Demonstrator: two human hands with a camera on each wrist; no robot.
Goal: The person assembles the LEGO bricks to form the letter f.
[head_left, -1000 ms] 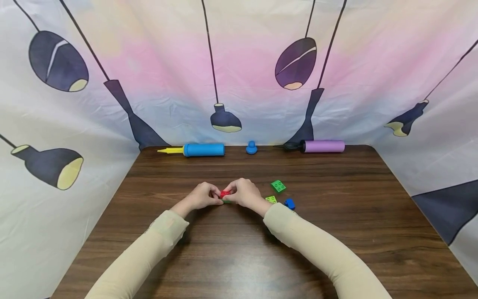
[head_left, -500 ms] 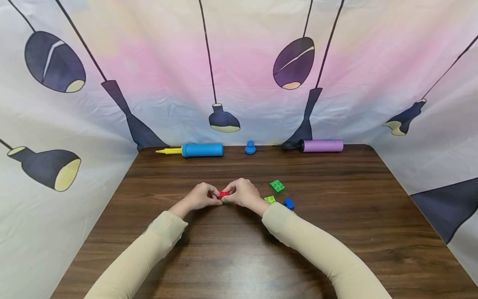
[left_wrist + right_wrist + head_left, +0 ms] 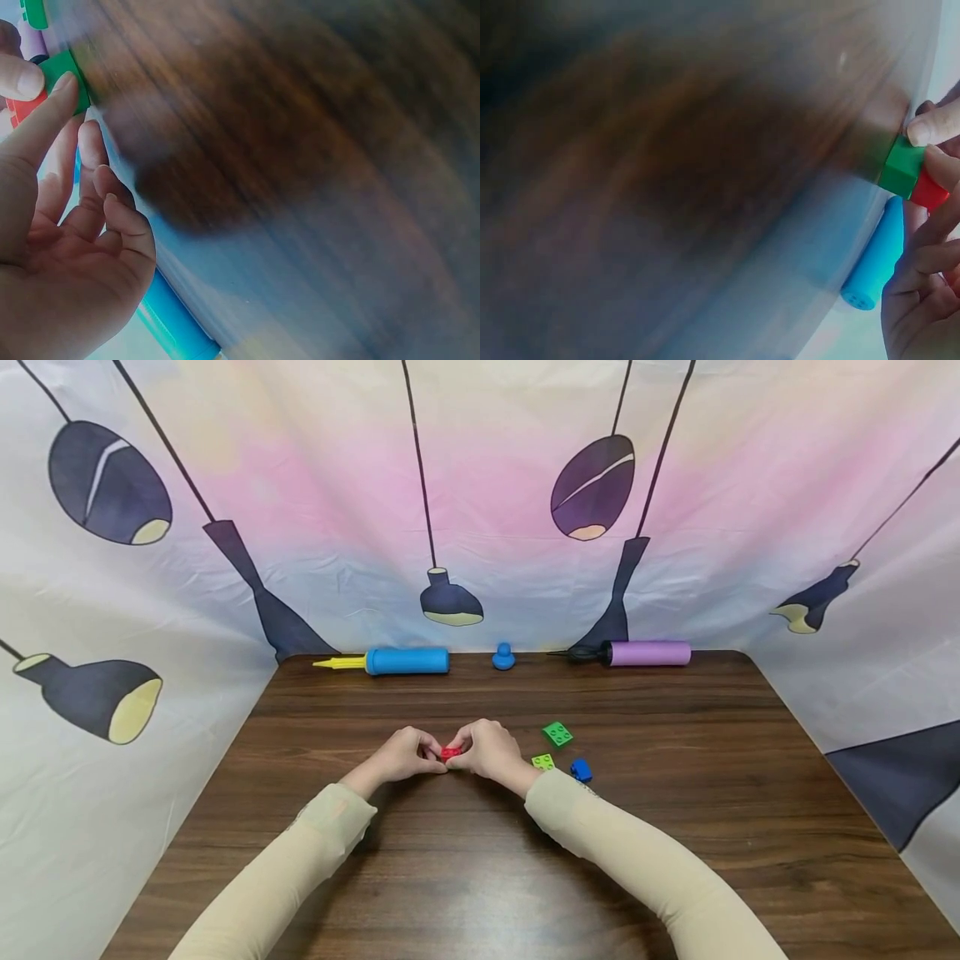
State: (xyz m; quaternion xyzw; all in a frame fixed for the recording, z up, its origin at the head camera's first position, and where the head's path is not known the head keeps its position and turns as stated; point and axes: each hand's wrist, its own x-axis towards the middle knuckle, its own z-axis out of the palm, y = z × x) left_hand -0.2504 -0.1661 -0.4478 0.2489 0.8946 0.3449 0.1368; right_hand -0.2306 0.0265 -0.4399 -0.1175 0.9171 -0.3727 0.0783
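Observation:
A red toy brick [image 3: 450, 752] sits between my two hands over the middle of the table, joined against a green toy brick [image 3: 902, 166]. My left hand [image 3: 405, 753] pinches the green brick, its thumb lying on the green side in the left wrist view. With thumb and fingers my right hand [image 3: 489, 748] pinches the red brick; its thumb presses the red side in the right wrist view. The fingers behind the bricks are partly hidden. Close to my right wrist lie a lime brick [image 3: 543, 762], partly covered by the sleeve, and a blue brick [image 3: 581, 770].
Another green brick [image 3: 558, 733] lies right of the hands on the wooden table [image 3: 450, 877]. Along the back edge are a blue pump [image 3: 408, 661] with a yellow nozzle, a small blue knob-shaped piece [image 3: 503, 657] and a purple pump [image 3: 649, 653]. A printed cloth [image 3: 517, 485] hangs behind.
Both hands stay nearly in place, gripping the bricks. Green that showed below the red brick a second ago is now hidden in the head view, and the red part looks slightly lower.

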